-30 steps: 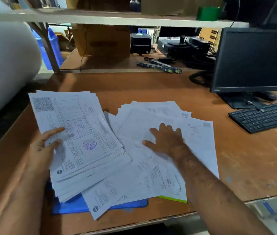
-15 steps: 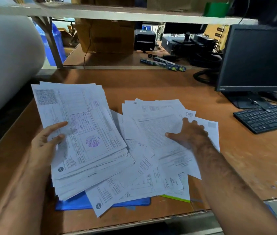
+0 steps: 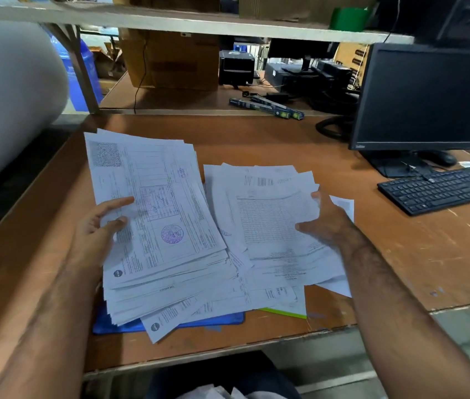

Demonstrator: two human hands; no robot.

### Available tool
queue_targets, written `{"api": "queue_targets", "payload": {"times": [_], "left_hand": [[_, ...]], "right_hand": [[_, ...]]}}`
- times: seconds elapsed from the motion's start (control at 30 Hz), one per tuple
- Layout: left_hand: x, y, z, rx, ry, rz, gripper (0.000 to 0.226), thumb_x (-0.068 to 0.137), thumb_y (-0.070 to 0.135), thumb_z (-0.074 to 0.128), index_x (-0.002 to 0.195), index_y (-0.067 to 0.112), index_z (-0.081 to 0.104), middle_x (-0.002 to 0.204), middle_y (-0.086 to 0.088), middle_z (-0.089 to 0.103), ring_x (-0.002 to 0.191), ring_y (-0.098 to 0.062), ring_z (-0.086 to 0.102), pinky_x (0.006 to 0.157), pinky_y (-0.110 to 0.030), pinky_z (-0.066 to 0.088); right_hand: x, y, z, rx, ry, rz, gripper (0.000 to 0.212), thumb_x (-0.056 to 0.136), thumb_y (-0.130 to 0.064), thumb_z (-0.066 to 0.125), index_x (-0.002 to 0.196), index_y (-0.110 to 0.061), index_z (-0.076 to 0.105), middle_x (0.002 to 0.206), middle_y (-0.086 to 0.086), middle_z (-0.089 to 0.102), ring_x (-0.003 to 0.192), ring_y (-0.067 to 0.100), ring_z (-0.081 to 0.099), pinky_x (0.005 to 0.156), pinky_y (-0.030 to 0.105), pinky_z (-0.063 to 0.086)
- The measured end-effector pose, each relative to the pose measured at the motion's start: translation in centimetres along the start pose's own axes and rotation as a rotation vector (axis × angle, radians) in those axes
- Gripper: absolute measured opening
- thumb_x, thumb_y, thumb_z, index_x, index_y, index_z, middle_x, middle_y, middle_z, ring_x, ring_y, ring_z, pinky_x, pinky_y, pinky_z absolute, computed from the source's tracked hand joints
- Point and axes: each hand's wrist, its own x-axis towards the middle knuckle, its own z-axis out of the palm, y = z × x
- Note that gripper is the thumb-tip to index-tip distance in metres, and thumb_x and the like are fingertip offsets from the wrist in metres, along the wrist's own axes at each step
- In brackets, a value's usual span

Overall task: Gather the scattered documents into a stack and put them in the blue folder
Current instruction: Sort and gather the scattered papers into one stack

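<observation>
Two bundles of paper on the brown desk (image 3: 285, 133), neither squared yet. Largest thing nearby is the dark monitor (image 3: 426, 96) at right, small maker's mark on the lower left bezel, too blurred to read. Black keyboard (image 3: 441, 190) sits in front of it, well apart from the papers.

Left bundle (image 3: 156, 220): thick, fanned, tilted up off the desk. Left hand (image 3: 95, 234) is clamped on its left edge, thumb on top and fingers hidden underneath, probably so the sheets stay collected while the other hand feeds in more. Top sheet shows a QR-type code at the upper left, a table, a purple round stamp, a dark round logo at the bottom corner. "TAX INVOICE" seems printed on a lower sheet's edge; not sure.

Right bundle (image 3: 271, 226): looser. Right hand (image 3: 325, 223) is closed on its right edge, thumb over the top sheet, likely pulling the pile toward the left one. Top sheet is a dense grid; a barcode shows on a sheet behind. Text unreadable.

Blue folder (image 3: 213, 319): flat on the desk, mostly buried under both bundles, only its near edge showing. A yellow-green sheet edge (image 3: 282, 312) pokes out just beside it.

Gathering looks roughly halfway; folder needs uncovering first.
</observation>
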Motion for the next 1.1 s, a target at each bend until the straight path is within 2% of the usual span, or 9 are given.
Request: {"api": "queue_targets", "payload": {"times": [0.1, 0.27, 0.33, 0.4, 0.6, 0.73, 0.8, 0.93, 1.1], "left_hand": [[-0.7, 0.2, 0.3, 0.007, -0.019, 0.008, 0.038, 0.098, -0.014, 0.052, 0.131, 0.001, 0.065, 0.136, -0.007, 0.062, 0.106, 0.003, 0.065, 0.071, -0.003, 0.049], [-1.8, 0.4, 0.5, 0.064, 0.0, 0.06, 0.039, 0.099, -0.013, 0.051, 0.131, 0.002, 0.065, 0.134, -0.002, 0.061, 0.092, 0.016, 0.066, 0.067, -0.003, 0.05], [-2.0, 0.4, 0.4, 0.114, 0.011, 0.067, 0.038, 0.099, -0.013, 0.05, 0.129, 0.005, 0.066, 0.129, 0.004, 0.061, 0.086, 0.022, 0.064, 0.063, -0.001, 0.049], [-1.9, 0.1, -0.1, 0.165, 0.029, 0.077, 0.038, 0.1, -0.011, 0.051, 0.128, 0.006, 0.068, 0.131, 0.003, 0.062, 0.087, 0.019, 0.065, 0.062, -0.003, 0.051], [-1.2, -0.6, -2.1, 0.211, 0.058, 0.085, 0.036, 0.1, -0.005, 0.055, 0.124, 0.017, 0.071, 0.135, 0.004, 0.063, 0.111, -0.002, 0.066, 0.078, -0.021, 0.054], [-0.1, -1.7, -3.9, 0.198, 0.063, 0.036, 0.035, 0.102, 0.003, 0.056, 0.12, 0.026, 0.074, 0.139, 0.002, 0.064, 0.126, -0.027, 0.063, 0.101, -0.054, 0.052], [0.3, -1.9, -4.0, 0.227, 0.075, 0.061, 0.032, 0.104, 0.001, 0.052, 0.123, 0.019, 0.071, 0.131, 0.002, 0.07, 0.118, -0.023, 0.067, 0.096, -0.049, 0.056], [1.5, -2.3, -3.7, 0.204, 0.075, 0.05, 0.03, 0.106, -0.001, 0.046, 0.123, 0.012, 0.068, 0.109, 0.008, 0.078, 0.091, 0.0, 0.074, 0.071, -0.023, 0.061], [3.0, -2.8, -4.9, 0.23, 0.031, 0.02, 0.034, 0.105, 0.004, 0.053, 0.127, 0.024, 0.071, 0.139, -0.003, 0.066, 0.127, -0.028, 0.063, 0.106, -0.063, 0.047]], "right_hand": [[-0.3, 0.3, 0.2, -0.055, 0.123, 0.052, 0.085, 0.074, -0.023, 0.09, 0.142, -0.018, 0.041, 0.123, 0.004, 0.061, 0.114, 0.029, 0.061, 0.09, 0.035, 0.054], [-0.1, 0.1, -0.6, -0.327, 0.146, 0.026, 0.032, 0.076, -0.025, 0.085, 0.087, -0.019, 0.056, 0.105, 0.008, 0.068, 0.095, 0.029, 0.064, 0.07, 0.029, 0.046], [0.1, -0.4, -1.3, -0.511, 0.094, -0.007, 0.023, 0.081, -0.02, 0.078, 0.078, -0.023, 0.056, 0.108, 0.007, 0.066, 0.104, 0.031, 0.063, 0.08, 0.033, 0.048], [0.8, -1.4, -2.2, -0.74, 0.066, -0.058, 0.01, 0.089, -0.013, 0.067, 0.094, -0.022, 0.068, 0.121, 0.007, 0.06, 0.121, 0.031, 0.055, 0.099, 0.044, 0.044], [4.0, -5.9, -0.9, -1.016, 0.249, -0.322, 0.036, 0.089, -0.011, 0.066, 0.116, -0.035, 0.071, 0.135, 0.0, 0.051, 0.132, 0.029, 0.034, 0.11, 0.063, 0.023], [4.7, -9.8, 2.7, -1.043, 0.339, -0.571, 0.027, 0.075, -0.004, 0.073, 0.089, -0.026, 0.078, 0.123, 0.008, 0.06, 0.129, 0.034, 0.05, 0.104, 0.068, 0.031], [4.9, -10.8, 5.5, -1.043, 0.296, -0.66, 0.018, 0.069, -0.01, 0.076, 0.072, -0.028, 0.075, 0.11, 0.007, 0.067, 0.119, 0.033, 0.062, 0.096, 0.066, 0.041], [4.3, -10.2, 12.6, -0.9, 0.081, -0.445, 0.036, 0.092, -0.031, 0.065, 0.127, -0.037, 0.061, 0.149, 0.004, 0.048, 0.135, 0.041, 0.047, 0.1, 0.071, 0.034], [2.2, -7.8, 12.7, -0.647, -0.084, -0.354, 0.049, 0.103, -0.052, 0.039, 0.148, -0.032, 0.039, 0.157, -0.002, 0.036, 0.144, 0.03, 0.032, 0.112, 0.064, 0.025]]}}
